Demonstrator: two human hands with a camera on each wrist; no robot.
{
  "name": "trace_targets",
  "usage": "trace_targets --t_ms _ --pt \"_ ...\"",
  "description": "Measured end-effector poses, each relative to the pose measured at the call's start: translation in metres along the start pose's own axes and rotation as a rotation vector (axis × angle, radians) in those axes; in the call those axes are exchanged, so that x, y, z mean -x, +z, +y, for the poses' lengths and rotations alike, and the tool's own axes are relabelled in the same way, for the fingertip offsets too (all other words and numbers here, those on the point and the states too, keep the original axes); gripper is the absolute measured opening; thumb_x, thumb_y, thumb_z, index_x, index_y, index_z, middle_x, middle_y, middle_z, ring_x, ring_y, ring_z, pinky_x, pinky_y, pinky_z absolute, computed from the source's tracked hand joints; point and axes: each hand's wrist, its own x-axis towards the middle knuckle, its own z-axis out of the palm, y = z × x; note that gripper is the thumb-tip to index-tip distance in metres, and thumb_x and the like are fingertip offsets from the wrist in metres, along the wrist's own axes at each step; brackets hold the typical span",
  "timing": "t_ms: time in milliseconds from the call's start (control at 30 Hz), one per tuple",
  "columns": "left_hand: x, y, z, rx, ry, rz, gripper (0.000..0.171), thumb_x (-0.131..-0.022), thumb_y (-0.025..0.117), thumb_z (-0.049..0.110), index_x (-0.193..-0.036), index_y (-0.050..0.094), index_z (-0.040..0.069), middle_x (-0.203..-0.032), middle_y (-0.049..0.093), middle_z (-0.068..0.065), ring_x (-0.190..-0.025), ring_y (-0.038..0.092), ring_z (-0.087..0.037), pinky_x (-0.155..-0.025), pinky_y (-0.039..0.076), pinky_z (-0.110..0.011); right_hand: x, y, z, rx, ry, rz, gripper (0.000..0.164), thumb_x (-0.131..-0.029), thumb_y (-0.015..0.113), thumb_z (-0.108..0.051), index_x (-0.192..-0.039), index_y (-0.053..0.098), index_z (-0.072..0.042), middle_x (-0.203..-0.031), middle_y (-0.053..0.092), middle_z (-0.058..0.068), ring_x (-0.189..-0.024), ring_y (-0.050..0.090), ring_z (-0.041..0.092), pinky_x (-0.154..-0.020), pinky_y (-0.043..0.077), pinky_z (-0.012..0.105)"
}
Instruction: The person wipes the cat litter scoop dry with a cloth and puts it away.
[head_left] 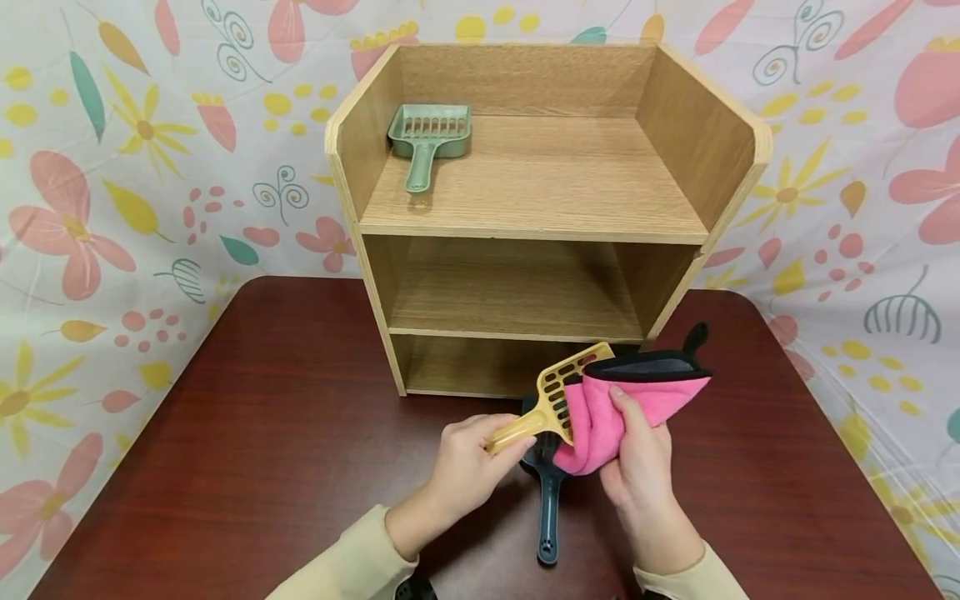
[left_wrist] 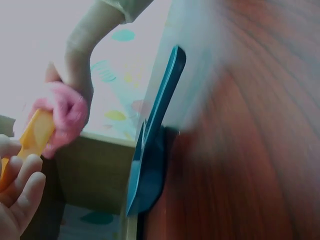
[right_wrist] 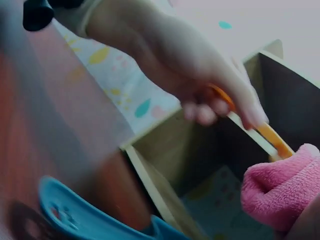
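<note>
A yellow slotted litter scoop [head_left: 557,392] is gripped by its handle in my left hand [head_left: 474,467], its head tilted up to the right. My right hand [head_left: 639,467] holds a pink cloth [head_left: 600,417] with black trim and a dark inner side, folded against the scoop's slotted head. Below them on the table lies a dark blue scoop [head_left: 550,508] in its holder, handle toward me; the cloth hides part of it. In the left wrist view the yellow scoop [left_wrist: 37,132] meets the bunched pink cloth [left_wrist: 67,112].
A three-level wooden shelf [head_left: 517,233] stands at the back of the dark red table [head_left: 262,458]. On its top level, at the left, sits a green scoop [head_left: 422,162] in a green holder [head_left: 453,146]. A floral sheet [head_left: 150,208] hangs behind.
</note>
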Motion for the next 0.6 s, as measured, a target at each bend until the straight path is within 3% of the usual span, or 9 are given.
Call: trace_targets --t_ms 100,200,333,600 --pt "0.0 0.007 0.002 -0.024 0.059 0.029 0.019 -0.074 0.079 0.011 -0.089 0.071 0.002 -0.075 0.069 -0.008 -0.061 0.059 -0.008 -0.057 0.047 -0.009 0.004 0.001 0.007 0.029 0.065 -0.021 0.036 -0.091 0.062 -0.012 -0.124 0.047 -0.014 -0.113 0.059 -0.002 -0.097 0.063 0.008 -0.086 0.052 0.021" --pt "0.002 0.013 0.004 -0.072 0.137 0.057 0.021 -0.075 0.078 0.011 -0.091 0.071 0.001 -0.074 0.068 -0.007 -0.061 0.06 -0.009 -0.058 0.048 -0.01 0.009 0.002 0.014 0.059 0.128 -0.045 0.023 -0.092 0.059 -0.013 -0.115 0.054 -0.013 -0.104 0.063 -0.004 -0.094 0.064 0.006 -0.086 0.051 0.02" --pt "0.004 0.017 0.005 -0.139 0.19 0.053 0.024 -0.074 0.078 0.01 -0.094 0.07 0.0 -0.074 0.067 -0.007 -0.062 0.061 -0.009 -0.059 0.049 -0.011 0.011 0.002 0.02 0.099 0.154 -0.07 0.011 -0.092 0.06 -0.013 -0.103 0.061 -0.013 -0.098 0.066 -0.005 -0.091 0.064 0.005 -0.086 0.051 0.019" --pt "0.006 0.017 0.003 -0.191 0.206 0.002 0.024 -0.073 0.078 0.012 -0.094 0.07 0.002 -0.072 0.067 -0.004 -0.06 0.058 -0.006 -0.057 0.047 -0.009 0.004 -0.001 0.017 0.102 0.106 0.025 0.028 -0.086 0.068 -0.011 -0.112 0.057 -0.012 -0.094 0.07 -0.006 -0.088 0.066 0.006 -0.083 0.053 0.02"
